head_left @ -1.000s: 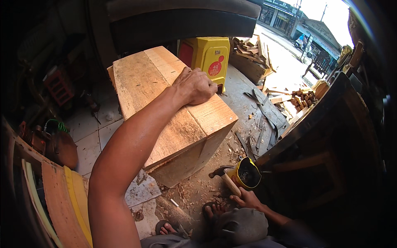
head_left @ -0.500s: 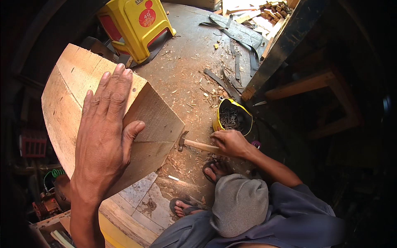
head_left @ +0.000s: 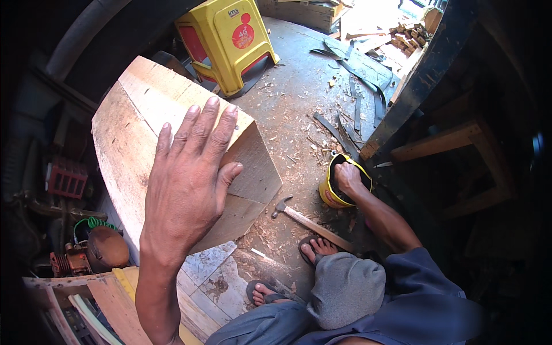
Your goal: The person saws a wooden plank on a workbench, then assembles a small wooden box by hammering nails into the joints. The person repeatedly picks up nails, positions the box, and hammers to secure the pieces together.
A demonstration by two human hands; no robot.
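My left hand (head_left: pixel 187 175) lies flat, fingers stretched and slightly spread, over the top of a large pale wooden box (head_left: pixel 123 138) with joined boards. To the right, my right hand (head_left: pixel 347 177) reaches down into a yellow-rimmed bucket (head_left: pixel 331 195); the bucket's dark contents are mostly hidden, and so are the fingertips. A claw hammer (head_left: pixel 313 223) with a wooden handle rests on the floor between the box and my feet, its head toward the box. Neither hand touches it.
A yellow plastic stool (head_left: pixel 230 49) stands beyond the box. Dark strips (head_left: pixel 348 63) and wood shavings litter the floor. A dark post (head_left: pixel 422 80) rises at the right, beside a wooden frame (head_left: pixel 437 141). At lower left are a red crate (head_left: pixel 68 179) and an orange motor-like machine (head_left: pixel 72 259).
My right hand has let go of the hammer, now on the floor, and moved into the bucket. My left hand stays flat over the box while the whole view has shifted.
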